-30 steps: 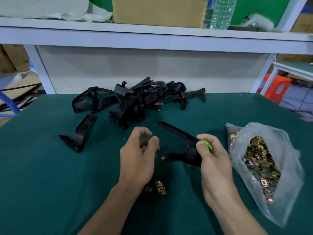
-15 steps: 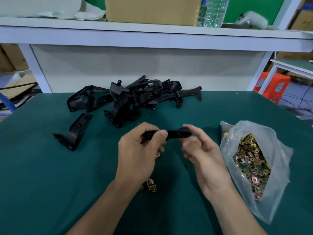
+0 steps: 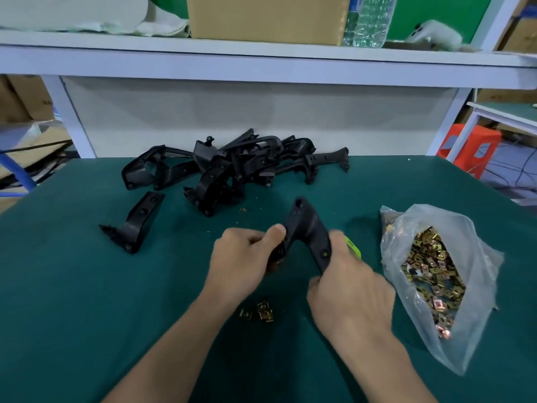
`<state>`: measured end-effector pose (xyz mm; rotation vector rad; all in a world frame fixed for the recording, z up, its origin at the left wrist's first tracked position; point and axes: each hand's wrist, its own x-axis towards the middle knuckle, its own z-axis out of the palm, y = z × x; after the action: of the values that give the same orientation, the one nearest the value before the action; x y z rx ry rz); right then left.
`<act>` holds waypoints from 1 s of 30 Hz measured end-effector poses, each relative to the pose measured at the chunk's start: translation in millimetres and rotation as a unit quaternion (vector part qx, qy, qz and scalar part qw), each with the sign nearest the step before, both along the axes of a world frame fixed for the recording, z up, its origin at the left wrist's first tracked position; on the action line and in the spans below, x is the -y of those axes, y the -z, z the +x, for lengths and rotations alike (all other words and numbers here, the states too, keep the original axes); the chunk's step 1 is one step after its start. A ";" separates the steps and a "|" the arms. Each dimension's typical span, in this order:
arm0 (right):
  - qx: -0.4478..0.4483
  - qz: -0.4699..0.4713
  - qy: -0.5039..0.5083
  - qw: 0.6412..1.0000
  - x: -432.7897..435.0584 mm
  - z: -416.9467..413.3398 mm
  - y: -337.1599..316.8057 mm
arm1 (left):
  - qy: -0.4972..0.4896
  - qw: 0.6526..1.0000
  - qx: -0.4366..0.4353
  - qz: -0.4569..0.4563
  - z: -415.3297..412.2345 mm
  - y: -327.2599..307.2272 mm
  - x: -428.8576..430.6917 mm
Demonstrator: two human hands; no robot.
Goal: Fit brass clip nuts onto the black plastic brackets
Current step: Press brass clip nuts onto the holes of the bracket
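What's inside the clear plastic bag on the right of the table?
The clear plastic bag holds a heap of loose brass clip nuts, visible through its open mouth. Anything under the heap is hidden by the nuts and cloudy film.

A green-covered bench (image 3: 87, 286) fills the lower view. At 12 o'clock a white shelf (image 3: 261, 62) spans the width above a pale back panel (image 3: 261, 112), carried on white posts (image 3: 69, 117). On the shelf stand a cardboard box (image 3: 267, 18), a clear water bottle (image 3: 372, 21) at 1 o'clock and crumpled white cloth (image 3: 87, 13) at 11 o'clock, with a green wall (image 3: 436, 13) behind. At 2 o'clock an orange stool (image 3: 470, 146) stands by a side table (image 3: 505, 112), with cables (image 3: 511, 170) on the floor nearby. Cardboard boxes (image 3: 17, 103) sit at 10 o'clock.
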<state>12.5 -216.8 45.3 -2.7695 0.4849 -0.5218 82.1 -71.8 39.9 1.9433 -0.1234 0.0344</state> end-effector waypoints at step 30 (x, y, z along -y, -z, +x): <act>-0.187 0.018 -0.091 0.978 22.4 5.4 5.7 | -0.081 0.976 0.049 0.194 35.8 39.1 -57.2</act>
<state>17.8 -239.2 39.6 -2.8434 0.3071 0.0538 117.8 -14.6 0.8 2.3396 -0.0368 0.2303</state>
